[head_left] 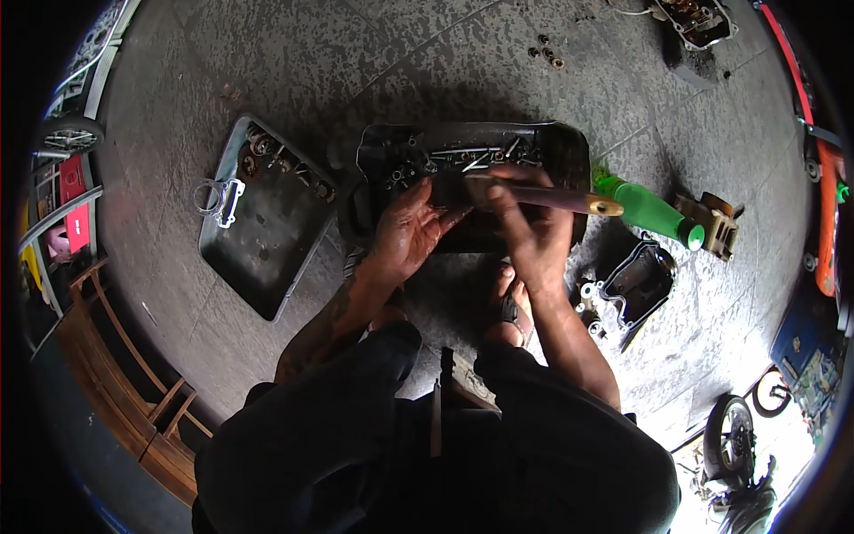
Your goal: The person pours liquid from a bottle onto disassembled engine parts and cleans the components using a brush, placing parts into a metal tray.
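Left hand [409, 231]: forearm reaches forward from the near left, palm turned upward, fingers loosely bent and pointing toward the right hand. Whether it pinches a small part cannot be told. Right hand [537, 227]: forearm comes in from the near right, fingers closed around the handle of a brush [560, 198], thumb lying against it.

Brush: held roughly level above the near part of a black tub [576, 165], head toward the left hand, pale handle tip with a hole pointing right. Handle purplish-brown; head dark and partly hidden.

Tub: dark inside, on the floor [400, 62] in front of the person's feet. Loose metal parts [476, 158], some bright and rod-like, lie mostly along its far side.

Surface: grey tiled floor, mottled with dark marks. To the left, a shallow tray [267, 231] with brown and dark parts at its far end; a pale metal frame [233, 203] lies at its left edge. To the right, a green bottle [648, 209] and, nearer the person, an open metal housing [642, 283]. A few small round parts [546, 53] lie well beyond the tub.

Room: slatted wooden furniture [133, 383] at left; a motorcycle [734, 454] in bright light at near right.
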Motion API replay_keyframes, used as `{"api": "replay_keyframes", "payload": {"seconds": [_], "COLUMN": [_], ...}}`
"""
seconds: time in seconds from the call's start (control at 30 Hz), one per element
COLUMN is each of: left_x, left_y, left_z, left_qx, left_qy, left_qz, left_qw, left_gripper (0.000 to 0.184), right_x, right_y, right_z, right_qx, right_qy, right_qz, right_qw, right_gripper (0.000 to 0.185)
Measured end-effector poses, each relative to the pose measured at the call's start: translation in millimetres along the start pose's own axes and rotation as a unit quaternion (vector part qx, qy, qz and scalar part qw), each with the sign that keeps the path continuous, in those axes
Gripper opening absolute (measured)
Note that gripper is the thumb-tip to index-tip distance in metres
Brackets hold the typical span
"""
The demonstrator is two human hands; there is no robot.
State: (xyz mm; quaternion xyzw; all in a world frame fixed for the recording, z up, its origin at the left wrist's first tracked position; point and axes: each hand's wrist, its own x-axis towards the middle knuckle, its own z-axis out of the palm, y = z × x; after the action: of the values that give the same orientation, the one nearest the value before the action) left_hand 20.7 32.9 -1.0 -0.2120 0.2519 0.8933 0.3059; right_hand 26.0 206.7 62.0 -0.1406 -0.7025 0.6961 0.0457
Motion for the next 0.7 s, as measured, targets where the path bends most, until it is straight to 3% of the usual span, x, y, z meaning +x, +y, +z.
{"api": "replay_keyframes", "payload": {"seconds": [0.07,0.13,0.2,0.23,0.3,0.33,0.53,0.6,0.63,0.7], "left_x": [-2.4,-4.4,-7.1,-8.1,-1.1,0.6,10.3,13.1,12.7,12.9], "left_y": [3.9,4.3,-0.3,-0.1,8.3,12.8,36.4,35.9,32.4,21.3], "left_z": [16.7,20.4,7.8,3.6,0.6,2.1,2.4,4.0,7.6,18.7], "left_qx": [0.001,0.003,0.130,0.129,0.176,0.176,0.327,0.536,0.536,0.730], "left_qy": [0.002,0.005,-0.009,-0.006,-0.022,-0.021,0.036,0.068,0.070,0.072], "left_qz": [-0.019,-0.037,-0.014,-0.016,-0.036,-0.036,0.002,-0.018,-0.018,0.030], "left_qw": [1.000,0.999,0.991,0.992,0.983,0.984,0.944,0.842,0.841,0.679], "left_gripper": [0.032,0.033,0.041,0.041,0.038,0.038,0.029,0.026,0.026,0.029], "right_x": [0.3,1.6,0.5,-0.1,5.7,8.3,19.4,18.2,17.5,15.7], "right_y": [5.9,4.2,9.0,11.8,14.8,5.2,9.1,14.8,15.3,15.2], "right_z": [2.7,0.9,-4.2,-8.1,-15.4,-20.1,-45.5,-45.5,-43.9,-41.2], "right_qx": [-0.056,-0.076,-0.063,-0.063,-0.066,-0.004,-0.079,-0.075,-0.073,-0.074], "right_qy": [-0.072,-0.064,-0.069,-0.070,-0.021,0.011,0.062,0.064,0.063,0.057], "right_qz": [-0.018,0.000,0.039,0.042,-0.031,0.040,0.015,0.026,0.027,0.032], "right_qw": [0.996,0.995,0.995,0.995,0.997,0.999,0.995,0.995,0.995,0.995], "right_gripper": [0.014,0.013,0.012,0.012,0.013,0.015,0.017,0.017,0.017,0.017]}}
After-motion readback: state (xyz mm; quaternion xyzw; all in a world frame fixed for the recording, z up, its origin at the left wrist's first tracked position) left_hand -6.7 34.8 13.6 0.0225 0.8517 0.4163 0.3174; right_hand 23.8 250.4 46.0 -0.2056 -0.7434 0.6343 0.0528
